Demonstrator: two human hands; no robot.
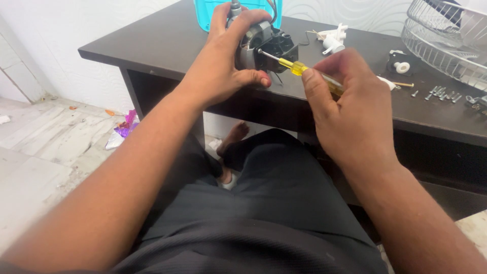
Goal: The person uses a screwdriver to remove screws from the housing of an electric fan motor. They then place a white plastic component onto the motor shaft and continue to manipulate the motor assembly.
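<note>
The small grey and black metal fan motor [264, 45] is standing at the near edge of the dark brown wooden worktop [152, 45], wrapped from the left by the person's left hand [223, 66], whose grip is closing round the motor's housing with the thumb lying under it. The right hand [350, 111] is pinching the yellow transparent-handled screwdriver [304, 70] in a tight grip, its steel tip meeting the motor's black end bracket just right of the left grip.

Judging from this, the step is being done best with the shaft in line with the screw, steady pressure pushed into it, and the left hand bracing the motor against turning.

Beyond the right grip, loose silver screws [441, 94], white plastic parts [332, 40] and a round black and white knob [401, 65] are lying on the worktop, with a white wire fan guard [441, 40] farther right. A turquoise plastic piece [208, 15] is showing behind the left grip. Below, a pale, dusty tiled floor [45, 142] is carrying scraps of litter.
</note>
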